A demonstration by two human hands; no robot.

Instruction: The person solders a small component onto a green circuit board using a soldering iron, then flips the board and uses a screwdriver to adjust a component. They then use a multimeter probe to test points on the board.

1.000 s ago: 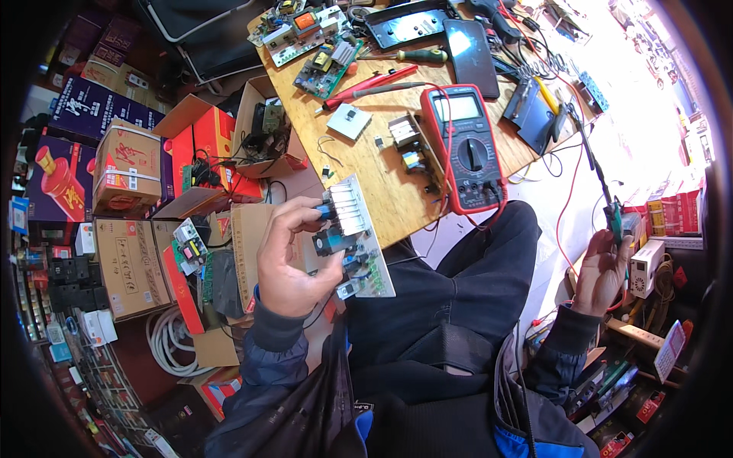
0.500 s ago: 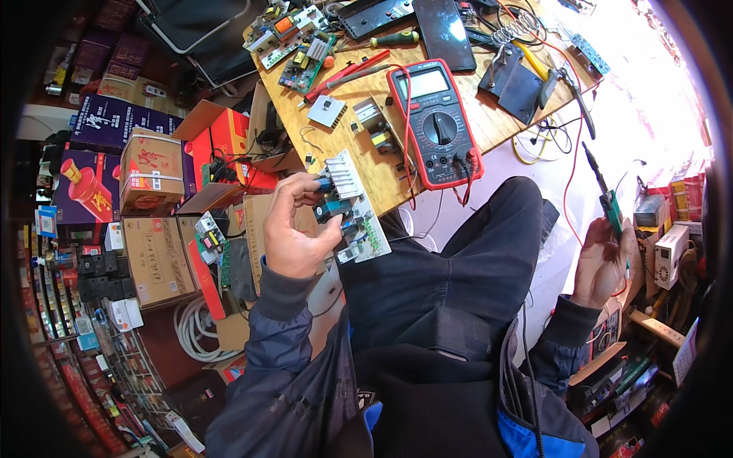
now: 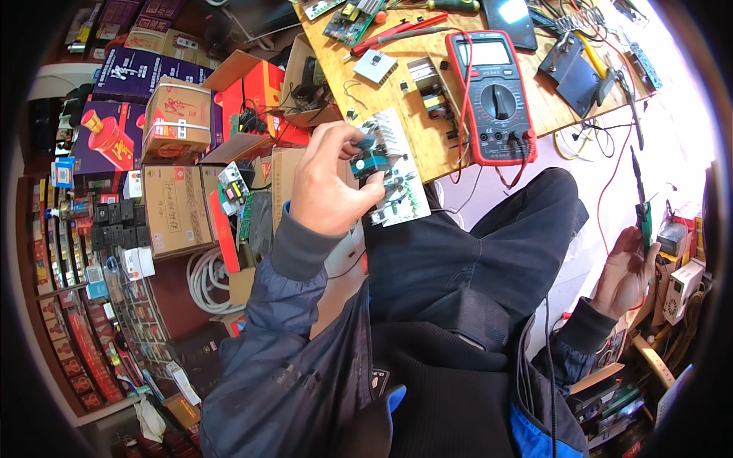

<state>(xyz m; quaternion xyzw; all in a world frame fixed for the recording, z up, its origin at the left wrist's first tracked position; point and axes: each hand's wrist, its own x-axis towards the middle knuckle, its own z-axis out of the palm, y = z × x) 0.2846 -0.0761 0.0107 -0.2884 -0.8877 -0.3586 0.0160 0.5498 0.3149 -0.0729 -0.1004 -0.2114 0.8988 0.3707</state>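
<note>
My left hand (image 3: 324, 191) grips a white circuit board (image 3: 412, 202) by the parts standing on it, thumb and fingers closed around a green-wrapped component (image 3: 369, 166). A finned metal heat sink (image 3: 388, 136) rises near the board's far end. The board hangs over my lap, just off the table's near edge. Out to the right, my right hand (image 3: 622, 276) is closed on a soldering iron (image 3: 646, 223) with a green handle, its dark barrel pointing up and away from me. Part of the grip is hidden behind the palm.
On the wooden table (image 3: 427, 156) lie a red multimeter (image 3: 496, 126), red test probes (image 3: 405, 30), a small heat sink (image 3: 375, 66), a black panel (image 3: 569, 76) and a phone (image 3: 509, 21). Cardboard boxes (image 3: 179, 210) stack at left; a red wire (image 3: 620, 172) hangs near the soldering iron.
The view has shifted, so table and boxes sit higher and further right. The board looks slightly turned in my left hand. Both hands keep hold of the same things.
</note>
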